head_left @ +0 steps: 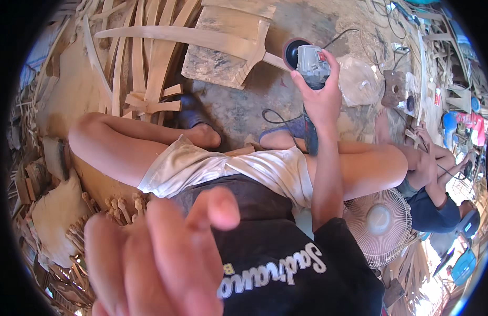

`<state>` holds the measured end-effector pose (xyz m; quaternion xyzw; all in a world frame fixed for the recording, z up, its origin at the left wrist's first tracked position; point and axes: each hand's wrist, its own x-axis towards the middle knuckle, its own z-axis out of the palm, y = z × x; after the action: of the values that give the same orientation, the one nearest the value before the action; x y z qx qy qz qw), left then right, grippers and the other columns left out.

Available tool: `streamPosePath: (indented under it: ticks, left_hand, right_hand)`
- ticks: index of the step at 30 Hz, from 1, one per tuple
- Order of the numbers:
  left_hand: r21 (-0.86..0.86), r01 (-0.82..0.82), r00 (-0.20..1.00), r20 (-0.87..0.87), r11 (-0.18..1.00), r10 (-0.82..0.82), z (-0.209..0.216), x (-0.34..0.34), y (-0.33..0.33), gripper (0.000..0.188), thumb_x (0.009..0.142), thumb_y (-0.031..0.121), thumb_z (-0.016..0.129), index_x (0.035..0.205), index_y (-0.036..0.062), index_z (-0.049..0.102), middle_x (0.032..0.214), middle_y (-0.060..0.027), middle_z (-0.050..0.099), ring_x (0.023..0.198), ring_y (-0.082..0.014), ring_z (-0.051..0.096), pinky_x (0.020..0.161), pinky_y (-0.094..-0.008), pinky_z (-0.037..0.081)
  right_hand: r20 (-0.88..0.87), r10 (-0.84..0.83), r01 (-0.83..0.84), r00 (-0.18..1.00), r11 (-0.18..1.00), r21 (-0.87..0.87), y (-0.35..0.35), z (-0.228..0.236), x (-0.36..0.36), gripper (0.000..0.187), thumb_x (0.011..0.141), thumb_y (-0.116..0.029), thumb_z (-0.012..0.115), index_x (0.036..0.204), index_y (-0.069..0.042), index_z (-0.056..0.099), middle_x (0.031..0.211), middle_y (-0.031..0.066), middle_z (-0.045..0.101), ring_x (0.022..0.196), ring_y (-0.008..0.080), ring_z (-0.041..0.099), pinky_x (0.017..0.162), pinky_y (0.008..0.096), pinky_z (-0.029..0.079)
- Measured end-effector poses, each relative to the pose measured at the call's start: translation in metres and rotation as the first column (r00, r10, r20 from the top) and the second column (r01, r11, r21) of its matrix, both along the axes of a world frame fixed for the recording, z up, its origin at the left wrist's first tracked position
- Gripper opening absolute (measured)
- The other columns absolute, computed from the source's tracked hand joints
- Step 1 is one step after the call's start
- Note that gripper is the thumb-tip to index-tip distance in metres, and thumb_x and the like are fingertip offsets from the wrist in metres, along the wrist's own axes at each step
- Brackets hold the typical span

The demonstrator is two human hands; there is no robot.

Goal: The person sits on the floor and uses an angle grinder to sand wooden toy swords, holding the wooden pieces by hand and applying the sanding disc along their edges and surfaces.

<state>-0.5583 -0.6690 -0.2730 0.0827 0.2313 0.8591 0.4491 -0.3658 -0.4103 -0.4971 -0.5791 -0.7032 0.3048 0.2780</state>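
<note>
My right hand [322,100] is wrapped round a grey angle grinder [309,62], whose round black sanding disc [292,52] faces left. Just left of the disc lies a pale wooden sword [202,38] with a long curved blade and a crossguard, resting on a thick wooden block [215,60]. The end of its handle comes close to the disc; whether they touch I cannot tell. My left hand [159,258] is raised near the camera, large and somewhat blurred, its fingers loosely bent and apart with nothing seen in them.
Several curved wooden strips [141,58] lie at the far left, with short offcuts [157,102] near them. A round fan [379,220] stands at my right. Beyond it another person [436,210] sits working. A clear plastic bag [359,81] and cords lie on the dusty floor.
</note>
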Motion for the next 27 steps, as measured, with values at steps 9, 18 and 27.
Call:
streamPosePath:
  ticks: [9,18,27]
  left_hand:
    - [0.005,-0.281,0.936,-0.221,0.960,0.275,0.009,0.033,-0.023,0.019,0.112,0.013,0.057,0.094,0.0095,0.059,0.086,0.0050,0.058,0.092,-0.0129,0.059,0.099,-0.0408,0.047]
    - [-0.058,-0.299,0.862,-0.446,0.953,0.243,0.002,0.050,-0.011,0.016,0.107,0.011,0.060,0.093,0.0070,0.053,0.090,0.0030,0.051,0.089,-0.0112,0.053,0.094,-0.0383,0.040]
    - [0.113,-0.530,0.693,-0.514,0.841,0.505,0.021,0.038,0.012,0.015,0.102,0.006,0.059,0.092,0.0068,0.048,0.090,0.0029,0.042,0.087,-0.0072,0.046,0.096,-0.0361,0.031]
  right_hand:
    - [-0.015,-0.026,0.026,1.000,1.000,0.007,-0.002,0.003,-0.003,0.085,0.085,-0.035,0.099,0.157,-0.017,0.058,0.139,0.0167,0.078,0.125,0.0357,0.076,0.106,0.0467,0.059]
    - [-0.029,-0.003,0.003,1.000,1.000,0.014,-0.003,0.000,-0.001,0.085,0.087,-0.036,0.098,0.158,-0.017,0.056,0.142,0.0154,0.076,0.125,0.0342,0.076,0.107,0.0457,0.058]
    - [-0.041,-0.008,0.008,0.999,1.000,-0.013,-0.004,0.000,0.001,0.082,0.090,-0.030,0.098,0.159,-0.014,0.056,0.143,0.0130,0.074,0.121,0.0260,0.076,0.107,0.0399,0.058]
